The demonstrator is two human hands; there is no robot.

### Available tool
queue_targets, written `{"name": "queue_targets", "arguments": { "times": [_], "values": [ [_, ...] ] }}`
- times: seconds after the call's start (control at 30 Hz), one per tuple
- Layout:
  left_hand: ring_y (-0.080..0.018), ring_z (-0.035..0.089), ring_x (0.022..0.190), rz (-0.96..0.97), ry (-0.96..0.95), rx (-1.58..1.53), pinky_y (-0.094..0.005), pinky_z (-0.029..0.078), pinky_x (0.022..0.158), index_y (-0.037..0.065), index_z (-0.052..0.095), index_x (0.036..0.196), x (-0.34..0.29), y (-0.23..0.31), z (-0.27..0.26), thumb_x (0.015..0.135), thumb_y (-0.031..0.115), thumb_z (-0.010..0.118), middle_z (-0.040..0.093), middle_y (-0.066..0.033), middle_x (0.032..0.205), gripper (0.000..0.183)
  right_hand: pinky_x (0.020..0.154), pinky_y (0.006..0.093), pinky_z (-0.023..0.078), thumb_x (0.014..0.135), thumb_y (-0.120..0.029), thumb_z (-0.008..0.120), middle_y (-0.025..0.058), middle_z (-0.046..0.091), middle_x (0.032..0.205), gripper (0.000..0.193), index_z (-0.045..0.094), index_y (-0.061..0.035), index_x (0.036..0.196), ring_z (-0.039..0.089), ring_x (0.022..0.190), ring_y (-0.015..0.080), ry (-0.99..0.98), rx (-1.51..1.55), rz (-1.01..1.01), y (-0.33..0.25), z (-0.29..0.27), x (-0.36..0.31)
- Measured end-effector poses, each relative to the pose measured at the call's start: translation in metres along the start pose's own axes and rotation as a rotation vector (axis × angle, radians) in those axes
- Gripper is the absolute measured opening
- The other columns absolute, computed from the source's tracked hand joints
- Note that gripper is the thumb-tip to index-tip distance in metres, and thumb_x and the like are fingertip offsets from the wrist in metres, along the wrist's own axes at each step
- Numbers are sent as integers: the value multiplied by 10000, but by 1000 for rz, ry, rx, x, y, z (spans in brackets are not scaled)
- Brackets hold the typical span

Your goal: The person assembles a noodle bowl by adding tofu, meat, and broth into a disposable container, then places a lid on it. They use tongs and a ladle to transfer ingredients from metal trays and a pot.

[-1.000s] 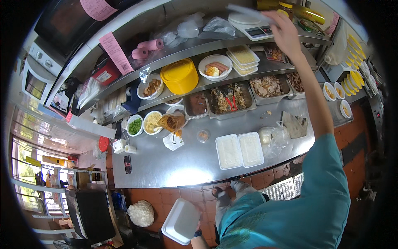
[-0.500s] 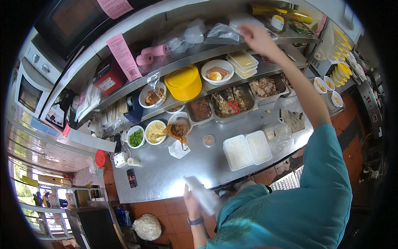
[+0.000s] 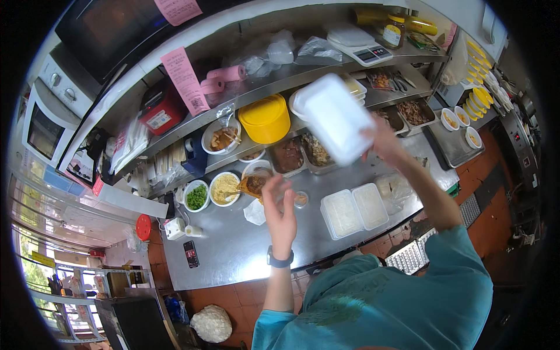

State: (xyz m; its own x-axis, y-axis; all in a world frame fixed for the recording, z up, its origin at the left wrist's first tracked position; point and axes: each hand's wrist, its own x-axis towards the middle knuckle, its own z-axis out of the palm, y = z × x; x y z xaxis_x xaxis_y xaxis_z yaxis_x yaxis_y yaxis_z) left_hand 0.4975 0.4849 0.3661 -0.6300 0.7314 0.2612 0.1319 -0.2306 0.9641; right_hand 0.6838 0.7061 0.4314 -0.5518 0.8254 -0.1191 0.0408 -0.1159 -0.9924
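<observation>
My right hand (image 3: pixel 382 143) grips the lower right edge of a white rectangular takeaway container (image 3: pixel 338 116), blurred by motion. It is raised in front of the lower shelf and hides part of the food pans. My left hand (image 3: pixel 281 213) is up above the counter with fingers apart and nothing in it, beside a bag of brown paste (image 3: pixel 252 185). Below the raised container, an open clear takeaway box (image 3: pixel 341 214) with a pale filling in both halves lies on the counter. A small lidded cup (image 3: pixel 300 199) stands between it and my left hand.
Bowls of chopped greens (image 3: pixel 196 196) and yellow mince (image 3: pixel 224 189) line the counter's back left. A yellow tub (image 3: pixel 264 119) sits on the lower shelf, a digital scale (image 3: pixel 373 55) on the upper one. A phone (image 3: pixel 191 254) lies at the left.
My right hand has come down from the upper shelf and now holds the white container. My left hand has risen over the counter, without the blurred white thing it held.
</observation>
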Motion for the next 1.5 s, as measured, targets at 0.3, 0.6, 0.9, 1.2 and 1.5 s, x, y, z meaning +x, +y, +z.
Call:
{"name": "queue_targets", "arguments": {
  "times": [0.3, 0.6, 0.9, 1.2, 1.5],
  "values": [
    [-133, 656, 819, -708, -342, 88, -263, 531, 696, 35, 580, 1202, -195, -138, -95, 959, 71, 585, 650, -51, 999, 246, 764, 392, 588, 941, -245, 574, 189, 653, 1002, 354, 547, 23, 1170, 693, 814, 291, 255, -802, -206, -95, -31, 185],
    [-209, 665, 936, -996, 43, 167, -339, 539, 832, -30, 596, 1159, -358, -189, -143, 958, 143, 613, 681, -129, 1037, 266, 850, 454, 500, 861, -176, 657, 168, 703, 948, 249, 689, -30, 1060, 644, 918, 375, -9, -1410, -1039, -102, -8, 245],
    [-177, 662, 911, -950, 57, 33, -301, 510, 790, 24, 578, 1185, -345, -176, -119, 1005, 224, 585, 681, -99, 1038, 269, 820, 461, 501, 824, -157, 683, 176, 697, 925, 161, 719, -45, 935, 647, 906, 373, -184, -1506, -851, -116, -3, 262],
    [-178, 655, 941, -916, 42, -28, -301, 510, 832, 22, 576, 1184, -329, -161, -89, 977, 91, 564, 679, -111, 1029, 219, 817, 444, 493, 819, -55, 567, 159, 656, 924, 163, 645, -30, 960, 614, 926, 356, 70, -1435, -1203, -99, 2, 248],
    [-239, 696, 826, -893, 153, 232, -338, 564, 752, 9, 580, 1117, -323, -150, -64, 760, -192, 479, 680, -174, 1043, 422, 811, 393, 517, 833, 43, 557, 147, 656, 992, 226, 658, -8, 1029, 629, 929, 333, 54, -971, -1236, -18, -4, 103]
  ]
}}
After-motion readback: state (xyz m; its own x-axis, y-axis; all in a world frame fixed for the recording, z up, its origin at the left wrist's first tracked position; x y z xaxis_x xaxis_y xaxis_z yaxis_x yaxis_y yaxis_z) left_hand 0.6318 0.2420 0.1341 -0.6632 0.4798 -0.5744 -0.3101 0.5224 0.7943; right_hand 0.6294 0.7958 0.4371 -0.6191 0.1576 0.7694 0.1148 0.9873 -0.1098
